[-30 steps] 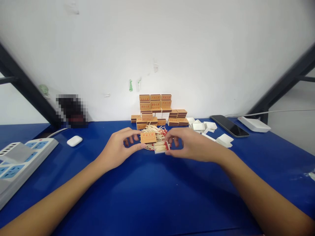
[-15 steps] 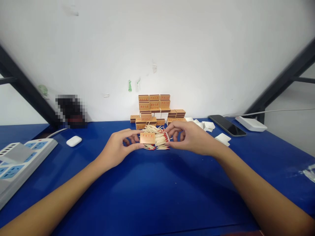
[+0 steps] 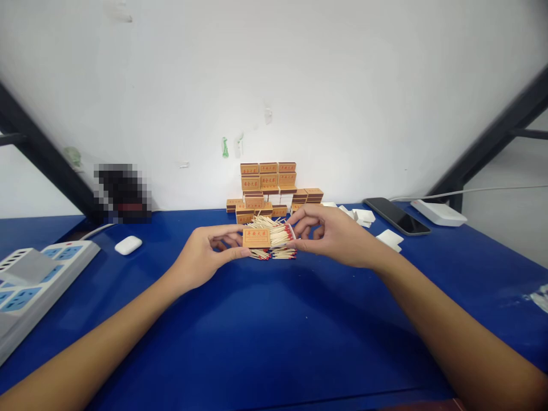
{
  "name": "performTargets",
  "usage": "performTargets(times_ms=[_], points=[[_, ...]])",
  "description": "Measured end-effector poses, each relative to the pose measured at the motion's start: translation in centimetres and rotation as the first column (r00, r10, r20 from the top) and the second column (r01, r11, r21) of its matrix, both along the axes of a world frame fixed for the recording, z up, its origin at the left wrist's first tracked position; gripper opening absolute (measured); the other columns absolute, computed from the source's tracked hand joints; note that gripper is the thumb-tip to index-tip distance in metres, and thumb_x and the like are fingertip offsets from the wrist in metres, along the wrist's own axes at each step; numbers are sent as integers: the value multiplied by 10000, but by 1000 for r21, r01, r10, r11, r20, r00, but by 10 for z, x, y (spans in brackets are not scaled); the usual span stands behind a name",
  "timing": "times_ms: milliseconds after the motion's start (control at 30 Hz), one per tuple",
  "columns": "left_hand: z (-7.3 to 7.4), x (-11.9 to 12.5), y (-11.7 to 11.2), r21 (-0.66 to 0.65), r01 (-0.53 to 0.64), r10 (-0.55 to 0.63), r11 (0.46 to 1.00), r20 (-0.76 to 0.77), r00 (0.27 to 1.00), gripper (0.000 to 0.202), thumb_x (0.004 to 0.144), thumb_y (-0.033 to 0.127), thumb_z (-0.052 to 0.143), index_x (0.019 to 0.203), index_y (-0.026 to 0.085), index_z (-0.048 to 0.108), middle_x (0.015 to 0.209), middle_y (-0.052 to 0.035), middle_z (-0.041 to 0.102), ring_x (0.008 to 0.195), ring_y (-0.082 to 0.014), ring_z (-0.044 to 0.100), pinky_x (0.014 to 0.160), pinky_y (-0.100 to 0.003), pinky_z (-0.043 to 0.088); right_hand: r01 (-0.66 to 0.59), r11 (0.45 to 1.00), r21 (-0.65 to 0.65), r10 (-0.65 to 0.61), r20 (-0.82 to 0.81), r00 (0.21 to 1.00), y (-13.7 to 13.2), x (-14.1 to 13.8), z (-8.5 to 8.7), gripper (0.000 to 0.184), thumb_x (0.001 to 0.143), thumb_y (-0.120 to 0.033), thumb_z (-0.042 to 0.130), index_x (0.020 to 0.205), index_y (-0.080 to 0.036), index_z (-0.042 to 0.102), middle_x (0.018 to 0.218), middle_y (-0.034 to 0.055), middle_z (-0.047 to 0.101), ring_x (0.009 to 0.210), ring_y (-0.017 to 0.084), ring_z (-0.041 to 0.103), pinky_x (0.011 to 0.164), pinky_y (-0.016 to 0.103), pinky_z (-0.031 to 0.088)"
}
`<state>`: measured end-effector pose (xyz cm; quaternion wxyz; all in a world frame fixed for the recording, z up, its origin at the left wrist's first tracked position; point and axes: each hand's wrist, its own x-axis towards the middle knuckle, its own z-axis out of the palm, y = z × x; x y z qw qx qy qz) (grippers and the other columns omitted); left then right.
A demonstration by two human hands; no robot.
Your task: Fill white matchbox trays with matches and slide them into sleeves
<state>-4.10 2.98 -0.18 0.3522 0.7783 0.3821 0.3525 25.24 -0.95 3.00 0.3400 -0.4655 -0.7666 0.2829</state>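
My left hand (image 3: 212, 251) pinches the orange sleeve of a matchbox (image 3: 256, 238) between thumb and fingers. From the sleeve's right side sticks out its white inner tray, filled with red-tipped matches (image 3: 280, 235). My right hand (image 3: 325, 235) grips the far end of that tray (image 3: 292, 231) with thumb and forefinger, the other fingers curled. Beneath and behind the box lies a heap of loose matches (image 3: 261, 221). Several closed matchboxes (image 3: 269, 181) stand stacked against the wall just beyond the heap.
White empty trays (image 3: 363, 217) lie right of the stack, beside a black phone (image 3: 396, 217) and a white flat device (image 3: 440, 213). On the left are a white earbud case (image 3: 128, 245) and a power strip (image 3: 64, 285). Everything rests on a blue tabletop (image 3: 274, 331).
Both hands have lifted the half-open matchbox slightly. My right thumb and forefinger have closed in on the tray's end; the tray sticks out about as far as before.
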Motion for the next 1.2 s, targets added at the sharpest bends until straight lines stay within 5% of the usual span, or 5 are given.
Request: performTargets(times_ms=[167,367,567,1200], points=[[-1,-1,0,-142,47,-34,989,92,995,575,787,423,871,1306,217,736,974,-57,809,799,-177,725,758,-294,592,-5,1000,-28,4,-39,999,1,0,-2,381,809,-449,819,1069,-214,669,838,31,758,744,185,710,613,307,531],[1,2,-2,-185,21,-2,983,101,995,599,831,482,817,1326,160,715,819,-74,804,702,-189,717,597,-271,566,24,993,-118,-35,-89,995,-2,-3,-3,402,790,-450,843,1064,-223,658,802,15,746,607,156,661,493,288,525],[4,4,-4,-234,10,17,972,113,993,611,864,510,782,1323,118,690,801,-86,804,635,-162,681,587,-269,559,43,989,-144,-58,-108,992,-2,-5,-4,391,780,-442,852,1034,-225,648,781,18,747,617,167,674,452,275,540],[-2,8,-9,-199,24,-1,980,115,993,581,865,470,787,1344,152,704,803,-65,789,660,-167,692,556,-265,556,26,994,-105,-44,-168,985,-4,-17,-11,380,766,-402,876,1011,-213,656,790,14,750,646,171,699,574,310,562]])
